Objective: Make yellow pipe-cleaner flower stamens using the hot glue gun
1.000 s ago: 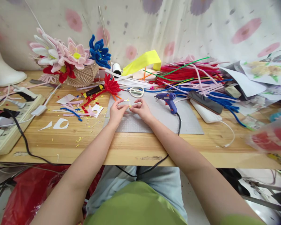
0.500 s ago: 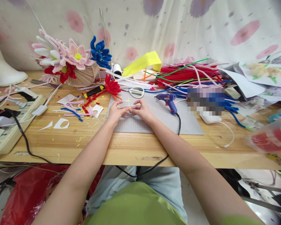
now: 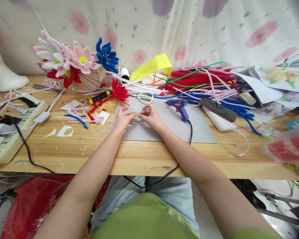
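Note:
Above the grey cutting mat (image 3: pixel 161 131), my left hand (image 3: pixel 123 120) and my right hand (image 3: pixel 150 117) meet with fingertips pinched. Between them is a small bundle of thin white and yellow strands (image 3: pixel 137 107), standing up from the fingertips; its exact kind is too small to make out. Both hands are closed on it. Just behind the hands lie the white-handled scissors (image 3: pixel 146 98). To the right on the mat rests a purple glue gun (image 3: pixel 181 108). At the left, beyond my left hand, is a red fuzzy flower (image 3: pixel 119 90).
Fuzzy wire stems (image 3: pixel 196 79) in several colours are heaped at the back right, near a dark phone (image 3: pixel 219 109) on a white power bank (image 3: pixel 215 119). Finished flowers (image 3: pixel 82 59) stand back left. Scraps, a yellow-black cutter (image 3: pixel 99 97) and a power strip (image 3: pixel 17 132) lie left.
Both hands stay almost in place. The fingers have shifted slightly around the strands, and my right hand's fingertips sit a little higher.

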A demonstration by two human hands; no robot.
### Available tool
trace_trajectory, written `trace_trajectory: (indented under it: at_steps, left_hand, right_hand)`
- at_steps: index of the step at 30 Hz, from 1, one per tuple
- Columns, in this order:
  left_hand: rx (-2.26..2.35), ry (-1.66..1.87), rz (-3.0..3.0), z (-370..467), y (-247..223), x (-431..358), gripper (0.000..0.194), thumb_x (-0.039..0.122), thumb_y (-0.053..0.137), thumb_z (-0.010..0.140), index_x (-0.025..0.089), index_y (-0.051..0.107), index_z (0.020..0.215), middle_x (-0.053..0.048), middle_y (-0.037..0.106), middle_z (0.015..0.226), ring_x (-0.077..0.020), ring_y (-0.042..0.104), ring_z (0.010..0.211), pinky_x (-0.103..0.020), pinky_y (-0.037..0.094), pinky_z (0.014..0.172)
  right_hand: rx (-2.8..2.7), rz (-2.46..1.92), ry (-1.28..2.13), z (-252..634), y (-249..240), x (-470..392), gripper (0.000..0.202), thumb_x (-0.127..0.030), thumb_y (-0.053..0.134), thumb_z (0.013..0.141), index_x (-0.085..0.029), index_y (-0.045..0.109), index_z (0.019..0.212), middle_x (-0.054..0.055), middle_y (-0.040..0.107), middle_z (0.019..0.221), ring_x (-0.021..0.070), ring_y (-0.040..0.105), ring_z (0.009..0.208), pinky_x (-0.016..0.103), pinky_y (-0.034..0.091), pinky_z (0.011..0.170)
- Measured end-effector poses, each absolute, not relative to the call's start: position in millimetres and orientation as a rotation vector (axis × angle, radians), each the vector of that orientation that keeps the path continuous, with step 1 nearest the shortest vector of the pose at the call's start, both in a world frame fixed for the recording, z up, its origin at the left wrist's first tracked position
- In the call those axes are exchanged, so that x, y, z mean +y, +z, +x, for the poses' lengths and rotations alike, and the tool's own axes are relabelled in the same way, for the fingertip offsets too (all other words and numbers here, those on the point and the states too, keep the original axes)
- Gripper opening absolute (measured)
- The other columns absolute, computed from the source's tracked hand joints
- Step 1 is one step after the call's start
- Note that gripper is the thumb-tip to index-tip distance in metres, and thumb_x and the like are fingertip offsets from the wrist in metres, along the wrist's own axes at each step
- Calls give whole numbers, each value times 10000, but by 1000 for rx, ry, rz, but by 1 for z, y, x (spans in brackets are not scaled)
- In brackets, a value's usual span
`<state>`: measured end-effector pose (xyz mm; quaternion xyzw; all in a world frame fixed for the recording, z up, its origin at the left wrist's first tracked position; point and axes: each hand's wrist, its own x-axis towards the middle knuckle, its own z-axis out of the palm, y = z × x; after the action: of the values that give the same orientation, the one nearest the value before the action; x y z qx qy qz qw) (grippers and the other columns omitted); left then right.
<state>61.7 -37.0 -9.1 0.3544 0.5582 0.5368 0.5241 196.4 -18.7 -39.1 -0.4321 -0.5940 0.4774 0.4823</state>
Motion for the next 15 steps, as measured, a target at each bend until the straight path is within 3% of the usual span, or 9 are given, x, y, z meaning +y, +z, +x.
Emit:
trace_trajectory:
  at_steps: [8, 15]
  left_hand:
    - [1343, 1303, 780, 59, -10, -34, 533, 91, 750, 552, 181, 404, 947, 1, 639, 718, -134, 645, 634, -237, 506, 548]
    - [1365, 1346, 741, 54, -6, -36, 516, 65, 735, 557, 196, 401, 928, 34, 601, 671, -130, 638, 648, -239, 508, 565]
  right_hand:
    - [-1468, -1072, 1184, 202, -30, -18, 385, -342, 677, 618, -225, 407, 866, -51, 622, 699, 110, 584, 631, 272, 461, 636]
    - [-2176, -1305, 1376, 283, 30, -26, 255, -410, 678, 662, -171, 622, 732, 25, 646, 650, 126, 594, 581, 255, 471, 534]
